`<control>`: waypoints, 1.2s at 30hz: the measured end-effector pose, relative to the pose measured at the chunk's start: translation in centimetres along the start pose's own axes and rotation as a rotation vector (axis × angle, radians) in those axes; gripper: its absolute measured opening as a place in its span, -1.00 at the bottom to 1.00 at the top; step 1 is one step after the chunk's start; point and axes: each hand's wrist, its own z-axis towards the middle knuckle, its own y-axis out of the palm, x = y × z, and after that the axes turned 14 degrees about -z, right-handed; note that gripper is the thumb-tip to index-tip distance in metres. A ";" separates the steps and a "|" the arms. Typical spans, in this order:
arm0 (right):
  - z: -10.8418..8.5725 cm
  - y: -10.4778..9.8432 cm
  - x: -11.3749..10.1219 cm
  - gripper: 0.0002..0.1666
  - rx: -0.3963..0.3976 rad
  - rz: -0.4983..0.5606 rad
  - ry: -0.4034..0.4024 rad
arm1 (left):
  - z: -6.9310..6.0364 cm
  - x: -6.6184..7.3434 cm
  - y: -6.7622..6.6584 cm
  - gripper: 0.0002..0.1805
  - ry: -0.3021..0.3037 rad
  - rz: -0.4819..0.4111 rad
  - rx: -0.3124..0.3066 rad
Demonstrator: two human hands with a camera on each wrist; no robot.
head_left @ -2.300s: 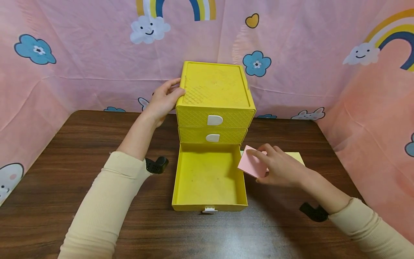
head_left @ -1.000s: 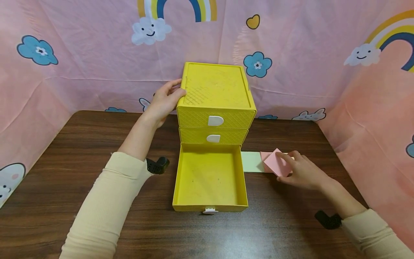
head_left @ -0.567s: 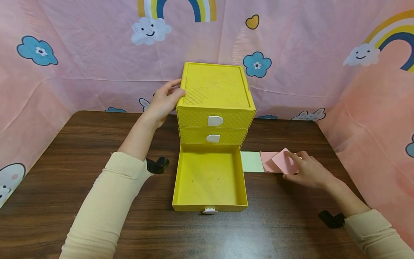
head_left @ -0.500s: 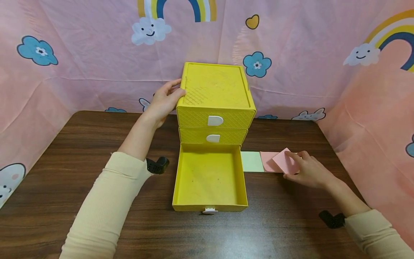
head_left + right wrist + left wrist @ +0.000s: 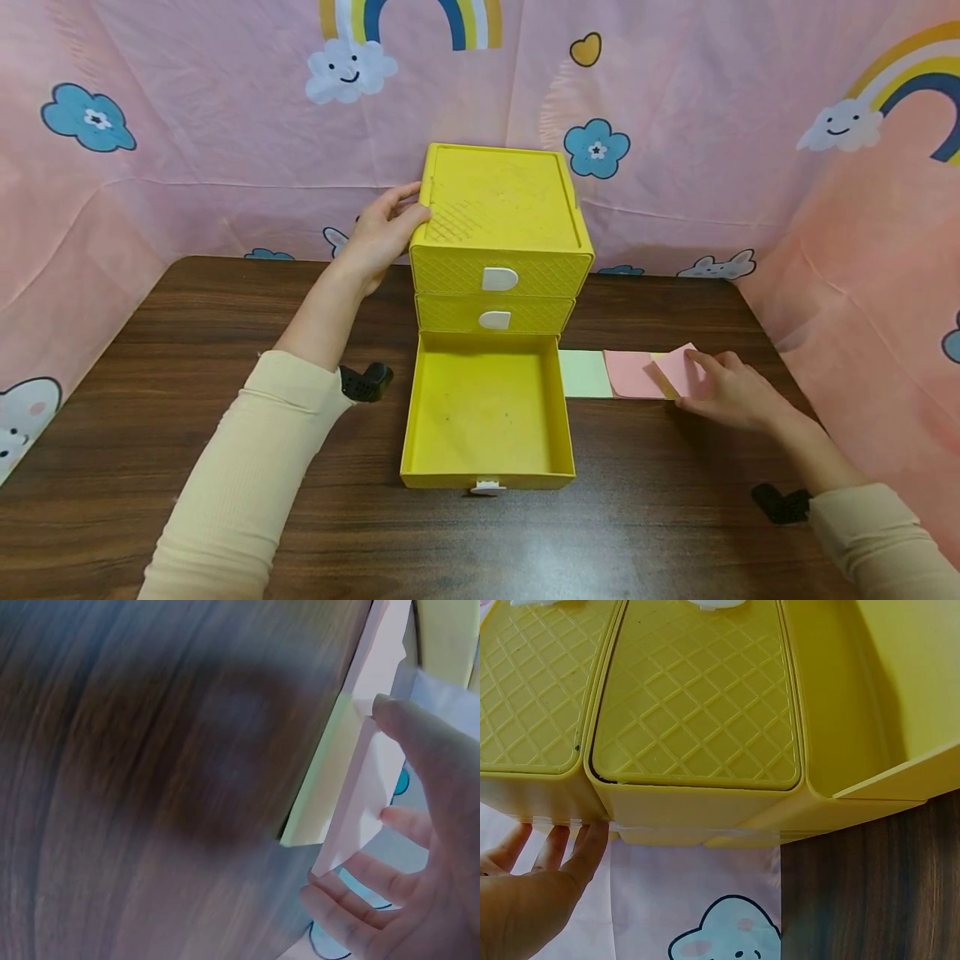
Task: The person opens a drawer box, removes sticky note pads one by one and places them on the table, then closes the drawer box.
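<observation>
A yellow drawer unit (image 5: pixel 502 200) stands at the table's middle, its bottom drawer (image 5: pixel 486 408) pulled out with nothing inside. My left hand (image 5: pixel 382 233) rests against the unit's upper left side, thumb at the top edge; in the left wrist view its fingertips touch the side wall. Off to the right, my right hand (image 5: pixel 738 392) pinches a pink sticky note pad (image 5: pixel 684 373) between thumb and fingers. That pad is tilted over a yellow sticky note pad (image 5: pixel 330 780), which it mostly covers. Left of these lie another pink pad (image 5: pixel 632 374) and a pale green pad (image 5: pixel 587 373).
The row of pads lies on the dark wooden table (image 5: pixel 337 533), the green one right beside the pulled-out drawer. A pink printed cloth (image 5: pixel 247 125) hangs behind and at both sides. White handles (image 5: pixel 495 320) stick out from the drawer fronts.
My right hand has carried the pink pad from beside the drawer rightward along the row, uncovering the green and the other pink pad. My left hand has stayed on the unit.
</observation>
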 end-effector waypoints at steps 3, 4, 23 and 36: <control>0.0 0.3 0.5 -0.06 -0.006 -0.001 0.011 | 0.0 0.0 0.0 -0.41 -0.001 -0.002 0.001; 0.0 0.4 0.7 -0.06 -0.015 0.002 0.016 | 0.0 0.0 0.0 -0.41 -0.002 -0.002 0.000; 0.3 0.9 2.8 -0.04 -0.089 -0.012 0.102 | 0.0 0.0 0.0 -0.41 -0.007 -0.010 -0.001; 0.3 1.1 3.9 0.03 -0.138 -0.013 0.158 | 0.1 0.0 -0.1 -0.42 -0.001 -0.008 0.002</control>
